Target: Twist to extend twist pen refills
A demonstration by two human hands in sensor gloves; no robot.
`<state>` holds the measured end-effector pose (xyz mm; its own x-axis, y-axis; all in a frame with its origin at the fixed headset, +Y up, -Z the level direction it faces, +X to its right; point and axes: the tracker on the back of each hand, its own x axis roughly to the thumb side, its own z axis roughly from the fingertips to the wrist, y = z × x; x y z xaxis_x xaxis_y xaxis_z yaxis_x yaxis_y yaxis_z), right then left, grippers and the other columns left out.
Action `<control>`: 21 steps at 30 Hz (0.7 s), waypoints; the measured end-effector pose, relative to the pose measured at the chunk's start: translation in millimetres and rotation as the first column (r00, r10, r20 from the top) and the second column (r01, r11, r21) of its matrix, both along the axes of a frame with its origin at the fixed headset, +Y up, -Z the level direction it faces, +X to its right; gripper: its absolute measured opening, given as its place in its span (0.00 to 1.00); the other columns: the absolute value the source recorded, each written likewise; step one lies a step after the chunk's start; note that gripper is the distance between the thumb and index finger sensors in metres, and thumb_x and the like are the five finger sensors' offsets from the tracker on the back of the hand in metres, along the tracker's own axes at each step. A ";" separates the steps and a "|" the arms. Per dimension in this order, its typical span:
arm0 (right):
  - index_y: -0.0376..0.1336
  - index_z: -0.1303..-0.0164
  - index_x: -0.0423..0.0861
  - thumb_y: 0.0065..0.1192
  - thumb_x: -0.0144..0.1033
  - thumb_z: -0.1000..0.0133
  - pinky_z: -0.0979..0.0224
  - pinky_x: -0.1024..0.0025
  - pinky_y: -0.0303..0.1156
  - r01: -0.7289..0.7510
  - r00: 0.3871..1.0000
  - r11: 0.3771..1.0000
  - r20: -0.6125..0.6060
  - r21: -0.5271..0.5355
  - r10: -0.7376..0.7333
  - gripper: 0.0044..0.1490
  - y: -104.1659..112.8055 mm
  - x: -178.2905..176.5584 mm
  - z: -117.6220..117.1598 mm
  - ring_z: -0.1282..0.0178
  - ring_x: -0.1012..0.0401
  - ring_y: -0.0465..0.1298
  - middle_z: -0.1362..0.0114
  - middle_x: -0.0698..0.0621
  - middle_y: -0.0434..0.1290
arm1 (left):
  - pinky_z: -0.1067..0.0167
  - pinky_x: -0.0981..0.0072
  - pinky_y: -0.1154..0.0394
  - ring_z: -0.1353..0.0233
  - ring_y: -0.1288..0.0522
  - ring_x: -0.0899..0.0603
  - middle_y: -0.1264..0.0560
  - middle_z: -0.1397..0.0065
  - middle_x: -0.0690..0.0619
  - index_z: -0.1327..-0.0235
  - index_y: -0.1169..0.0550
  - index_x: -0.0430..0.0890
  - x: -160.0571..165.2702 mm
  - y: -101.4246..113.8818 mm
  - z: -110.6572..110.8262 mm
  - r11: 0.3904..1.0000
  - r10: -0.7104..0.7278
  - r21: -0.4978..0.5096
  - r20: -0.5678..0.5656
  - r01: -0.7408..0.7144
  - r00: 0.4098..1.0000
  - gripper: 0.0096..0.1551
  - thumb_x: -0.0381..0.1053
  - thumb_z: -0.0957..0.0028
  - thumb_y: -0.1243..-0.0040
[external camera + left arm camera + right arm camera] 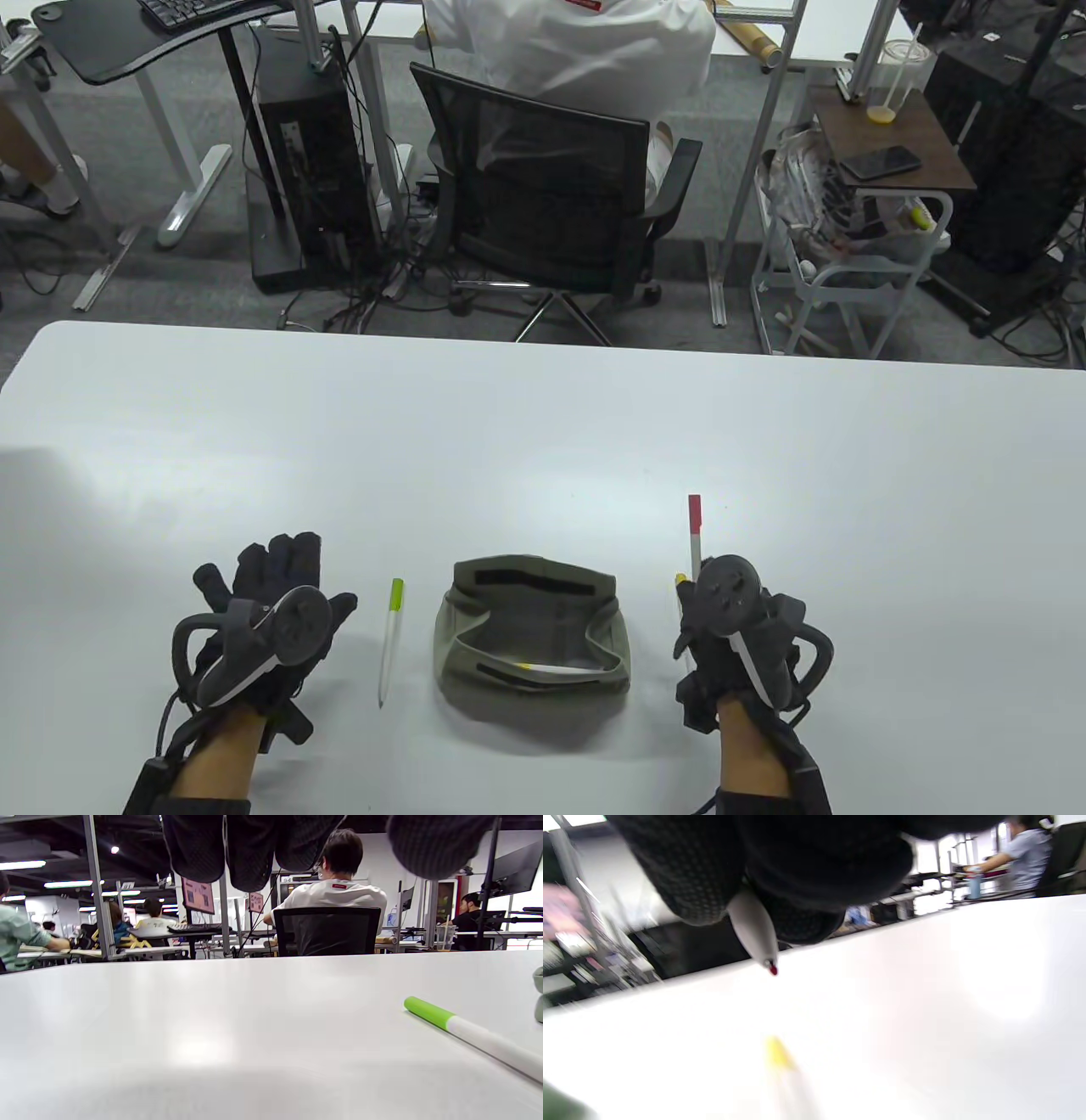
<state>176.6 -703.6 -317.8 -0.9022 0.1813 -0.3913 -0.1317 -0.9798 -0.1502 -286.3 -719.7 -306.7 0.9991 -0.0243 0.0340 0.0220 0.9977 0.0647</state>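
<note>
Hands: right (721, 628) grips red pen (695, 531); left (263, 620) spread flat on counter (543, 424), holding nothing.
Red pen: white barrel, red cap away, red tip out.
Green pen (390, 628): lying lengthwise, cap away.

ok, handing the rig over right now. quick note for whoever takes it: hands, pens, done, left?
Left hand: flat on the table, fingers spread, holds nothing.
Right hand: grips the red-capped pen, cap pointing away from the person; in the right wrist view its red tip shows at the nose, so the refill looks extended.
Green-capped pen: lies on the table between the left hand and the pouch; tip state too small to tell.
Yellow-capped pen: on the table by the right hand, mostly hidden.
Another pen lies in the open pouch.
Left: set the red one down, check and twist the others.
</note>
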 end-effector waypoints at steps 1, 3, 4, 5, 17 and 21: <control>0.76 0.51 0.44 0.76 0.46 0.60 0.71 0.74 0.79 -0.042 0.999 0.996 0.024 -0.075 0.043 0.30 -9.5 2.8 -3.6 0.76 0.65 0.82 0.55 0.47 0.84 | 0.34 0.13 0.55 0.17 0.41 0.22 0.39 0.12 0.34 0.12 0.41 0.40 -1.0 -0.5 0.1 1.000 0.008 -0.001 0.004 -0.008 1.000 0.51 0.68 0.41 0.46; 0.76 0.51 0.45 0.76 0.46 0.60 0.71 0.74 0.79 -0.082 0.994 0.982 0.054 -0.170 0.092 0.30 -22.1 6.8 -8.0 0.76 0.65 0.82 0.55 0.47 0.84 | 0.34 0.13 0.54 0.17 0.41 0.22 0.39 0.12 0.34 0.12 0.41 0.40 -2.5 -1.0 0.4 1.000 0.020 -0.003 0.005 -0.020 1.000 0.52 0.68 0.41 0.46; 0.76 0.51 0.45 0.76 0.46 0.60 0.71 0.74 0.79 -0.096 0.992 0.973 0.062 -0.210 0.111 0.30 -28.7 7.9 -9.5 0.76 0.65 0.82 0.55 0.47 0.84 | 0.34 0.13 0.54 0.17 0.41 0.22 0.39 0.12 0.34 0.12 0.41 0.40 -3.4 -1.0 0.4 1.000 0.023 -0.004 0.004 -0.023 1.000 0.52 0.68 0.41 0.46; 0.76 0.51 0.45 0.76 0.46 0.60 0.71 0.74 0.79 -0.111 0.989 0.965 0.073 -0.236 0.131 0.30 -33.9 8.9 -11.2 0.76 0.65 0.82 0.55 0.47 0.84 | 0.34 0.13 0.54 0.17 0.41 0.22 0.39 0.12 0.34 0.12 0.41 0.39 -4.2 -1.1 0.4 1.000 0.027 -0.005 0.004 -0.027 1.000 0.51 0.68 0.41 0.46; 0.75 0.49 0.47 0.76 0.47 0.61 0.71 0.74 0.79 -0.128 0.980 0.912 0.090 -0.389 0.176 0.31 -56.5 12.0 -15.9 0.75 0.66 0.82 0.54 0.49 0.84 | 0.34 0.13 0.54 0.17 0.40 0.23 0.38 0.13 0.34 0.12 0.41 0.40 -11.0 -7.6 -3.1 0.998 0.040 -0.040 -0.016 -0.041 0.999 0.51 0.68 0.41 0.46; 0.73 0.46 0.48 0.74 0.48 0.60 0.70 0.74 0.79 -0.124 0.979 0.905 0.099 -0.406 0.179 0.32 -53.8 11.6 -13.3 0.74 0.65 0.82 0.53 0.49 0.84 | 0.34 0.13 0.54 0.17 0.40 0.23 0.38 0.13 0.34 0.13 0.40 0.40 -10.6 -7.3 -2.9 0.998 0.046 -0.045 -0.015 -0.047 0.999 0.51 0.68 0.41 0.46</control>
<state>188.2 -757.3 -331.1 -0.8421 -0.1477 -0.5186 0.0171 -0.9686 0.2482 -297.0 -727.0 -309.6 0.9995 0.0236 0.0196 -0.0239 0.9995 0.0195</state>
